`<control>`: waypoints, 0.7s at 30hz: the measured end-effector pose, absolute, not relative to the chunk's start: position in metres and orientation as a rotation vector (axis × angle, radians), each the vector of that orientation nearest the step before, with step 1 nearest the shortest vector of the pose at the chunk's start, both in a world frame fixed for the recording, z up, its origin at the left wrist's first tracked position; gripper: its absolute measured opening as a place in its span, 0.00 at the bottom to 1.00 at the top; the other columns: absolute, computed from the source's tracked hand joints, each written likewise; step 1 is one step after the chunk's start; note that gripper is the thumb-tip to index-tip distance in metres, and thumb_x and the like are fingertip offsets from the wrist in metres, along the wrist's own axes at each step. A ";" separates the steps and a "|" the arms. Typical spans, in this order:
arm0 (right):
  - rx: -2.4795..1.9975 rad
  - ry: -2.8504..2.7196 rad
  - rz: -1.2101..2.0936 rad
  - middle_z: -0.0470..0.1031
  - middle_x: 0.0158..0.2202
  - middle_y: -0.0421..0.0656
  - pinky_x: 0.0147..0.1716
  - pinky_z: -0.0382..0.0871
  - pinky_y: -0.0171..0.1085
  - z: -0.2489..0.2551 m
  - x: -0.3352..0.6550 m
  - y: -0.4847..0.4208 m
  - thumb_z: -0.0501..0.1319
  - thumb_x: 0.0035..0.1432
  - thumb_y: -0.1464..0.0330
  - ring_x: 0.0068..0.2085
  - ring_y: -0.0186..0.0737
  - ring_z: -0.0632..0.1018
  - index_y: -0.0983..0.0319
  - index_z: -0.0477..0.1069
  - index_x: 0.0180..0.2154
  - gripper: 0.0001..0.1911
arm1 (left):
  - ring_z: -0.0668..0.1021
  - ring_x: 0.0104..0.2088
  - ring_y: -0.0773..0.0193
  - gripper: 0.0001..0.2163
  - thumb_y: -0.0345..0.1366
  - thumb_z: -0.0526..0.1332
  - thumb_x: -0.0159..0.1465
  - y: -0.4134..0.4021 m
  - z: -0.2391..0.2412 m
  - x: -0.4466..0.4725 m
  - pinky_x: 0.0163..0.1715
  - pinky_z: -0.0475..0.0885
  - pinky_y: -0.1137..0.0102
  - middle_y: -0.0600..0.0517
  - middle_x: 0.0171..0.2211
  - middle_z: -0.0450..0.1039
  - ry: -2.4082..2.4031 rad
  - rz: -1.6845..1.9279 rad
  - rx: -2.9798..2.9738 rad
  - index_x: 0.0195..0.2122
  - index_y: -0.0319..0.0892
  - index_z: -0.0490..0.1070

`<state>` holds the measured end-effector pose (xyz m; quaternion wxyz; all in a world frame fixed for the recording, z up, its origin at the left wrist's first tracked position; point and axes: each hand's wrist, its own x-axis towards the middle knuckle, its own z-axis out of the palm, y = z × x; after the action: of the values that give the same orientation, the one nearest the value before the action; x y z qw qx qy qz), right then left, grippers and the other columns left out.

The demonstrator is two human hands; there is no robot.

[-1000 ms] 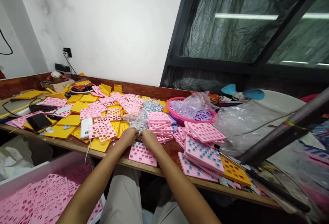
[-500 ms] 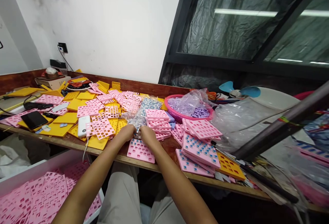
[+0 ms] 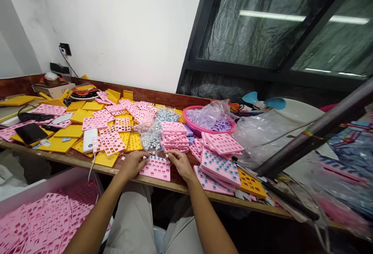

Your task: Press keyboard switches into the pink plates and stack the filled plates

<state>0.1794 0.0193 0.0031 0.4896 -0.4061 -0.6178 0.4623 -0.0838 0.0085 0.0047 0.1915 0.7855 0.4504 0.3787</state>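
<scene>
In front of me a pink panel with rows of square openings lies flat near the table's front edge. Small blue-and-white pieces sit along its far row. My left hand is at its left side, fingers closed together near the far corner; what they hold, if anything, is too small to name. At the far right corner, my right hand pinches a small white piece between thumb and forefinger. Just beyond the panel lies an open clear bag with many small blue-and-white pieces spilling from it.
Stacked pink panels stand behind my right hand, and filled panels lie to the right. A pink basket holds purple pieces. Yellow panels, a white power bank and a phone are leftward. A slanted pole crosses the right side.
Both hands have drawn back from the clear bag to the pink panel and moved apart to its two sides. Blue-and-white pieces now show along the panel's far row.
</scene>
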 end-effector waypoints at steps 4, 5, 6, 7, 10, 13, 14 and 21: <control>-1.009 -1.459 1.138 0.76 0.29 0.41 0.30 0.69 0.36 -0.005 0.177 0.018 0.65 0.58 0.49 0.28 0.36 0.73 0.62 0.79 0.41 0.23 | 0.79 0.41 0.58 0.10 0.36 0.62 0.65 -0.001 -0.005 -0.094 0.44 0.72 0.66 0.49 0.42 0.81 1.389 1.051 2.144 0.45 0.45 0.79; -1.012 -1.459 1.154 0.76 0.28 0.41 0.30 0.69 0.36 -0.006 0.177 0.017 0.65 0.58 0.49 0.28 0.36 0.74 0.63 0.79 0.42 0.24 | 0.79 0.43 0.58 0.09 0.36 0.62 0.66 -0.002 -0.005 -0.096 0.45 0.72 0.66 0.48 0.43 0.81 1.389 1.049 2.136 0.44 0.45 0.79; -1.015 -1.467 1.174 0.77 0.29 0.41 0.31 0.70 0.36 -0.006 0.176 0.017 0.65 0.58 0.49 0.28 0.37 0.74 0.63 0.79 0.43 0.24 | 0.79 0.44 0.58 0.09 0.37 0.61 0.66 -0.003 -0.005 -0.097 0.46 0.72 0.66 0.48 0.43 0.80 1.370 1.043 2.138 0.44 0.45 0.79; -1.020 -1.482 1.194 0.77 0.29 0.42 0.32 0.70 0.37 -0.005 0.176 0.016 0.65 0.58 0.50 0.29 0.37 0.75 0.63 0.79 0.45 0.24 | 0.79 0.44 0.58 0.09 0.36 0.61 0.66 -0.003 -0.004 -0.098 0.46 0.72 0.66 0.48 0.43 0.80 1.342 1.031 2.145 0.43 0.45 0.80; -1.052 -1.575 1.177 0.81 0.38 0.45 0.36 0.72 0.39 0.000 0.174 0.011 0.67 0.57 0.53 0.35 0.40 0.78 0.62 0.78 0.49 0.24 | 0.79 0.43 0.59 0.08 0.36 0.62 0.65 -0.002 0.003 -0.098 0.45 0.71 0.68 0.49 0.43 0.79 1.293 0.967 2.163 0.41 0.45 0.80; -1.096 -1.746 0.972 0.81 0.46 0.47 0.44 0.72 0.41 0.010 0.170 0.005 0.65 0.60 0.58 0.44 0.45 0.79 0.61 0.79 0.48 0.18 | 0.79 0.42 0.59 0.08 0.35 0.64 0.63 0.004 0.011 -0.095 0.43 0.70 0.69 0.49 0.42 0.79 1.315 0.874 2.187 0.41 0.45 0.81; -1.116 -1.808 0.878 0.81 0.46 0.47 0.46 0.71 0.42 0.013 0.168 0.003 0.64 0.60 0.60 0.45 0.46 0.79 0.61 0.79 0.47 0.16 | 0.79 0.41 0.59 0.08 0.35 0.64 0.62 0.006 0.013 -0.094 0.42 0.70 0.69 0.49 0.42 0.79 1.313 0.839 2.207 0.40 0.45 0.81; -1.241 -2.001 0.563 0.81 0.38 0.45 0.37 0.69 0.36 0.019 0.153 0.005 0.64 0.56 0.71 0.35 0.39 0.77 0.62 0.78 0.43 0.11 | 0.79 0.35 0.61 0.08 0.33 0.64 0.59 0.019 0.022 -0.080 0.36 0.67 0.71 0.51 0.37 0.81 1.337 0.630 2.252 0.38 0.45 0.82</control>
<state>0.1532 0.0054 0.0186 0.3527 -0.4798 -0.7734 0.2175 -0.0803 0.0191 0.0217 0.2224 0.8151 0.4839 0.2281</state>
